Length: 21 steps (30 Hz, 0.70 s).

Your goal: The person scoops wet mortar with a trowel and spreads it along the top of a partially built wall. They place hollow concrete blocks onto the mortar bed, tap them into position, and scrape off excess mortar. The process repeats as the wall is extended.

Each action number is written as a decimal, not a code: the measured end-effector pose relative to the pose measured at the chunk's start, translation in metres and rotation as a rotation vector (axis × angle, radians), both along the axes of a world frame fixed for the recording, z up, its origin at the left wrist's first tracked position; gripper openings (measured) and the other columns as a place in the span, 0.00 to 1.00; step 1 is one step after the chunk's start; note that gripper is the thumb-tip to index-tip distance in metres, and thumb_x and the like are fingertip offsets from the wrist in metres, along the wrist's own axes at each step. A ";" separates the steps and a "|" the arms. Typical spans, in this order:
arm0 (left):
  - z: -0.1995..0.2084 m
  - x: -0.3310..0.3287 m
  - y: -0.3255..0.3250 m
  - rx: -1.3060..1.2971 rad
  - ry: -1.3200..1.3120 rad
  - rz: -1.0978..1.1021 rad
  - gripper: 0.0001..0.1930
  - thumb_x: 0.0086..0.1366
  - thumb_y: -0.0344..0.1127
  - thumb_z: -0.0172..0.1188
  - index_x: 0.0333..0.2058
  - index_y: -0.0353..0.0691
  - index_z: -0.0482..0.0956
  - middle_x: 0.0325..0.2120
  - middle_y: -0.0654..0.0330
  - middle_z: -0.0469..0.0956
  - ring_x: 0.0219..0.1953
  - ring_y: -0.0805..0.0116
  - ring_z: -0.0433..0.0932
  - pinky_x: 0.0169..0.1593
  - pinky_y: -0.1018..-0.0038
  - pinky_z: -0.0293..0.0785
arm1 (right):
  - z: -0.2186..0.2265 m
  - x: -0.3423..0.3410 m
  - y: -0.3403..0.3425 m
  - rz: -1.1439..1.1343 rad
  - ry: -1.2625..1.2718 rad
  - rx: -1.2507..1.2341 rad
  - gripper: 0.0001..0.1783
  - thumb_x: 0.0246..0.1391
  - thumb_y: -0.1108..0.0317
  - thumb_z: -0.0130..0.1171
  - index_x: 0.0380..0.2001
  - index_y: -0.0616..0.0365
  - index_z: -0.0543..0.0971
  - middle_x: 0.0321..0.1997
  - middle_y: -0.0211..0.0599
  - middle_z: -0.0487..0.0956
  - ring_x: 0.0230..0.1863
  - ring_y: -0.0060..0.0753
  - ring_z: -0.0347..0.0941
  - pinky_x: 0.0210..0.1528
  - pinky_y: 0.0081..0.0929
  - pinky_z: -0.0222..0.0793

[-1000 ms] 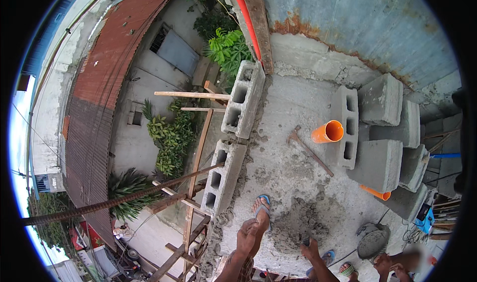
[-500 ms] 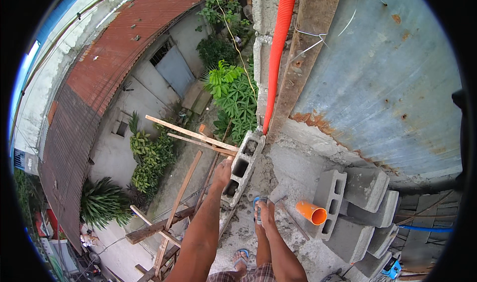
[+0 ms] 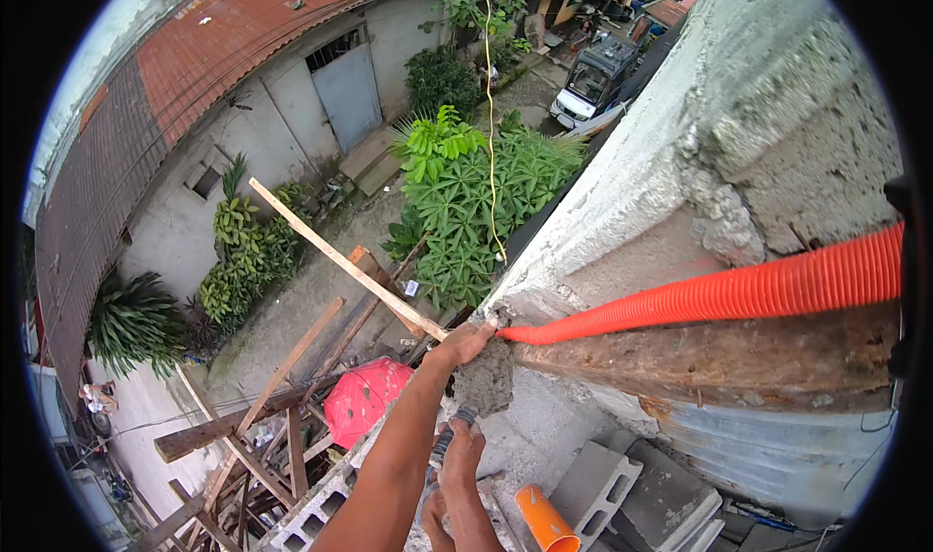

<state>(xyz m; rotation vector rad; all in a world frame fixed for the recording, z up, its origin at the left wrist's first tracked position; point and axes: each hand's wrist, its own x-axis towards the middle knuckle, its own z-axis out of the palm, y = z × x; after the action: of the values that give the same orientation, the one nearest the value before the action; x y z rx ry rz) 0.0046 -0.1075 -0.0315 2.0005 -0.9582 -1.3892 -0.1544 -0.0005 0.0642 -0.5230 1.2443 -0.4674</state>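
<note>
My left hand reaches to the wall's corner, fingers stretched out beside the end of a red corrugated hose. It lies over rough grey mortar; what the fingertips touch is hard to see. A thin wooden strip runs up to this hand from the left. Nearer to me, my right hand is closed on a dark, ribbed tool handle; the rest of that tool is hidden. My left forearm covers much of the wall's edge, where a hollow concrete block shows below it.
An orange pipe and hollow concrete blocks stand at the lower right. A rusty beam lies along the hose. Left of the wall are a drop, timber framing, a red umbrella, plants and a parked vehicle.
The view has swung toward the wall's corner, so hose and beam now run off to the right. My left hand has moved from the hollow block's side up to the hose end.
</note>
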 end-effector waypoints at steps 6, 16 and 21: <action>-0.007 0.007 -0.006 0.078 -0.010 -0.142 0.39 0.70 0.62 0.25 0.55 0.32 0.71 0.58 0.40 0.66 0.64 0.44 0.59 0.67 0.60 0.53 | -0.006 0.016 0.039 0.107 0.231 -0.183 0.19 0.61 0.57 0.53 0.40 0.65 0.68 0.31 0.36 0.75 0.30 0.30 0.69 0.31 0.27 0.68; -0.024 0.006 0.002 0.000 0.015 -0.077 0.41 0.69 0.64 0.26 0.53 0.31 0.72 0.57 0.39 0.66 0.62 0.43 0.60 0.66 0.58 0.53 | 0.036 -0.044 0.062 0.618 0.713 -0.616 0.22 0.47 0.68 0.63 0.44 0.68 0.72 0.35 0.51 0.77 0.36 0.49 0.76 0.38 0.40 0.71; -0.025 0.011 0.001 0.025 0.143 -0.047 0.42 0.69 0.65 0.27 0.52 0.29 0.72 0.51 0.37 0.72 0.58 0.40 0.66 0.63 0.56 0.58 | 0.034 -0.097 0.048 0.853 0.811 -0.938 0.31 0.42 0.65 0.63 0.53 0.59 0.71 0.39 0.49 0.77 0.36 0.53 0.77 0.34 0.44 0.74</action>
<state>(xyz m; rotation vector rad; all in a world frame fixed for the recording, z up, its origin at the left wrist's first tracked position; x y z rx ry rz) 0.0154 -0.1068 -0.0564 1.8783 -0.9330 -1.5546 -0.2509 0.0477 0.0977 -2.0916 1.3406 -0.0483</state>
